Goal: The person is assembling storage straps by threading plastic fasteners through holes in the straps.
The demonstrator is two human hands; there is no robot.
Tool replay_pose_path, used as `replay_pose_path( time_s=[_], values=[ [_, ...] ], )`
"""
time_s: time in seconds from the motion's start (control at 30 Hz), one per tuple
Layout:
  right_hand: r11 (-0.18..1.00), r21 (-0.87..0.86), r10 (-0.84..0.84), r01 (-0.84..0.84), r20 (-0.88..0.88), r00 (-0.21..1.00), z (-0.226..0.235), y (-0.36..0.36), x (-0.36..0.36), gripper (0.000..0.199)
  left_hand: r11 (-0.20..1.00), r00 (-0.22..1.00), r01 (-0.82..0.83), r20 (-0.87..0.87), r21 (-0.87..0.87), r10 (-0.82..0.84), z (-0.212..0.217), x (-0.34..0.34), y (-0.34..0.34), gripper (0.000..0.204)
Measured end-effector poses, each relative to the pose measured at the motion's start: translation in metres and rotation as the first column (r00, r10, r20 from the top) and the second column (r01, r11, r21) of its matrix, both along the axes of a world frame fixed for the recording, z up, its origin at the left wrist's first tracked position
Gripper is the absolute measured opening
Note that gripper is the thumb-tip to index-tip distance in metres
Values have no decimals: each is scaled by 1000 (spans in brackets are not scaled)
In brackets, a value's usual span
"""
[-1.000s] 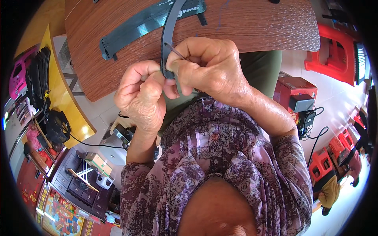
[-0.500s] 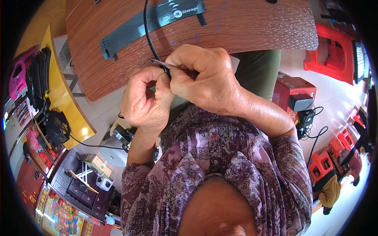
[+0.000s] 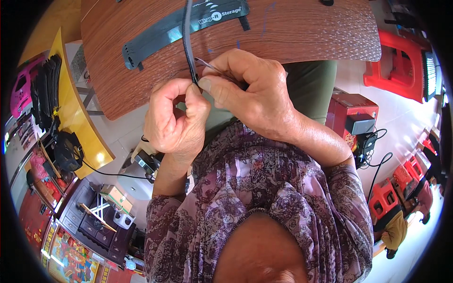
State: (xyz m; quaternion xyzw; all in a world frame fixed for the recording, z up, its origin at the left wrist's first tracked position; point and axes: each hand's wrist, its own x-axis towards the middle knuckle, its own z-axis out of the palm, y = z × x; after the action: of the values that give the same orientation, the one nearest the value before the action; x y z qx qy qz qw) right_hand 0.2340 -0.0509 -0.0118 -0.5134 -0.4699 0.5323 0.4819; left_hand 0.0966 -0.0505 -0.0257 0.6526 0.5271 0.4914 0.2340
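A narrow black-and-grey strap (image 3: 187,37) runs down from the top of the picture over the table edge. Its lower end sits pinched between the thumb and forefinger of my left hand (image 3: 177,115). Close beside it is my right hand (image 3: 255,92), its fingers curled round a thin, metallic-looking tool (image 3: 207,64) whose slim tip sticks out toward the strap. Most of that tool is hidden in the palm, so its kind cannot be made out. My right thumb tip touches or nearly touches the strap's end. Beyond my hands, a dark printed storage strap (image 3: 165,35) lies flat on the table.
The brown wooden table (image 3: 306,28) spans the far side. At right stand a red stool (image 3: 396,66) and a red box (image 3: 354,106) with black cables beside it. At left is a yellow tabletop (image 3: 75,104) with dark straps on it.
The black strap has turned to show its flat grey side and shifted slightly right. My right hand has turned and moved a little right, its thumb now extended toward the strap's end.
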Motion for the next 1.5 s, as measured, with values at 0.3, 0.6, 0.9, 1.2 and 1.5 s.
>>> replay_pose_path(
  time_s=[0.3, 0.6, 0.9, 1.2, 1.5],
  values=[
    [999, 37, 36, -38, 55, 998, 2, 5, 0, 8, 990, 970, 138, -208, 36, -128, 8, -2, 0, 12],
    [979, 198, 12, -43, 154, 988, -4, 9, 2, 3, 981, 980, 151, 147, -123, -132, 9, -1, 0, 11],
    [992, -61, 103, -112, -133, 986, 11, 11, 9, 7, 731, 602, 508, 795, -455, 77, 16, -5, 13, 15],
    [987, 38, 161, -157, -140, 977, -1, 5, 3, 3, 684, 742, 548, 657, -482, -131, 19, -19, 20, 16],
    [966, 228, 100, -119, 93, 991, 1, 6, 9, 2, 683, 729, 584, 654, -438, -203, 25, -24, 21, 13]
  ],
)
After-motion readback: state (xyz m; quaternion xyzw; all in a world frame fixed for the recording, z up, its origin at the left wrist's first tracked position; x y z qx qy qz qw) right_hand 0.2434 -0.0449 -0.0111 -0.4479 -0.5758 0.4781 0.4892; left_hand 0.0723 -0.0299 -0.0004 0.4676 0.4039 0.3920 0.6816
